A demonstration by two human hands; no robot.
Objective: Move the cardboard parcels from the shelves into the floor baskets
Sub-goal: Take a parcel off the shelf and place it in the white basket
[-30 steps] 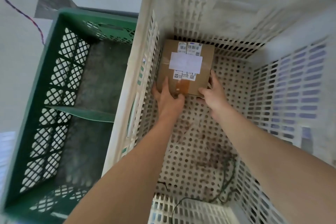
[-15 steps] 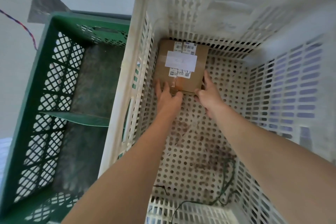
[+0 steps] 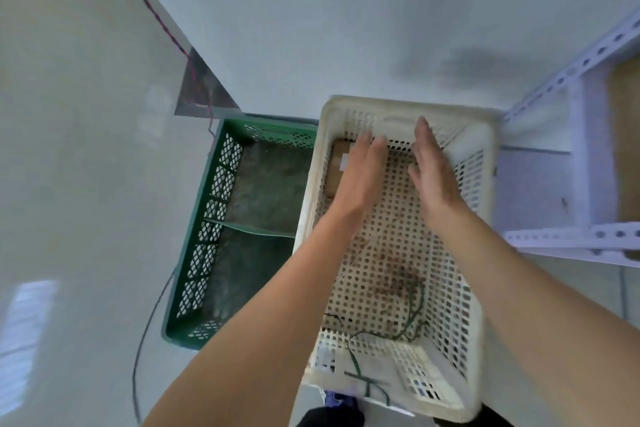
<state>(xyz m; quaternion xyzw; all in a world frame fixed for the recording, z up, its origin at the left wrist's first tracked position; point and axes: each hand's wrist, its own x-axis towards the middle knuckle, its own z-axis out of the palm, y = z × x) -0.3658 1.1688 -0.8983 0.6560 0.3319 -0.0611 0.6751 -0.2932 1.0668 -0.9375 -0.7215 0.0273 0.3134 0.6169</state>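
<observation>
Hands hang flat and empty over the cream perforated plastic basket [image 3: 481, 340]: the left hand [image 3: 360, 173] and the right hand [image 3: 433, 170] both show straight, spread fingers closed on nothing, palms turned roughly toward each other, which reads as the pose of someone done with a parcel rather than reaching for one. The brown cardboard parcel with a white label [image 3: 337, 166] lies on the basket floor in the far left corner, tucked against the left wall and the back wall, a placement that likely leaves the rest of the floor free for more parcels. Most of it is hidden beneath the left hand, so its long axis is hard to judge; it seems to lie flat, label up, edges square to the basket walls. A green lattice plastic crate [image 3: 194, 274] stands just beside the basket, on its left. To the right, a white slotted metal shelf frame [image 3: 568, 73] rises.
</observation>
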